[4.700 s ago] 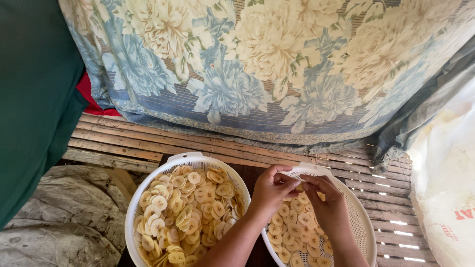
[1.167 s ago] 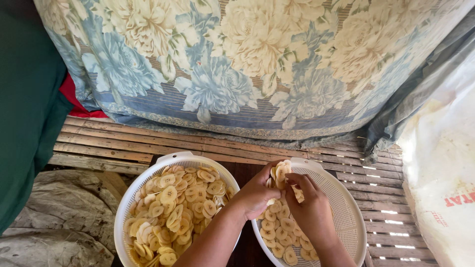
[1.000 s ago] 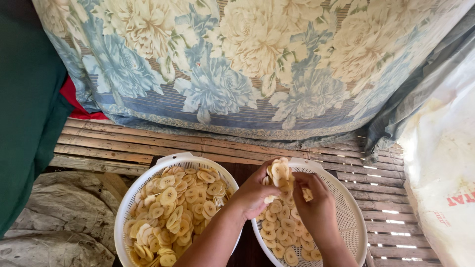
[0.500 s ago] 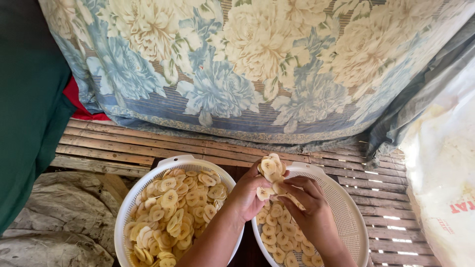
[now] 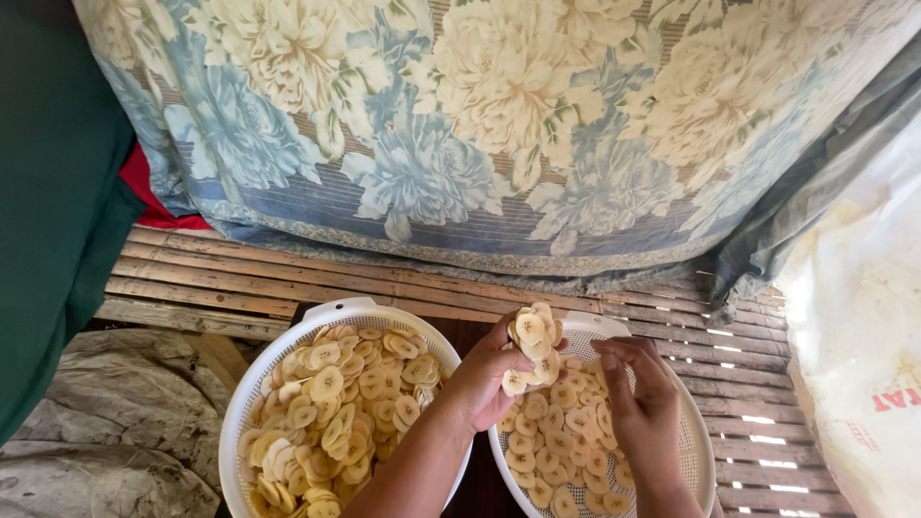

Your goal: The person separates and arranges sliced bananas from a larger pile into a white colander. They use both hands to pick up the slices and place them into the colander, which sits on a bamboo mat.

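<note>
Banana slices [image 5: 533, 347] were clutched in closed left hand [image 5: 491, 382], now lifted higher above rim of right colander [image 5: 698, 451] than moment before. Right hand [image 5: 641, 401] hung loosely curled, empty, beside clump. Left colander [image 5: 251, 403] stayed full.

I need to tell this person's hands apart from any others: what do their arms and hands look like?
Both are bare: the left hand and right hand wear no gloves, and I can make out no rings. The forearms show no sleeves, watch or bands as far as the picture's lower edge. Fingernails are short and unpainted, as far as they can be seen.
</note>
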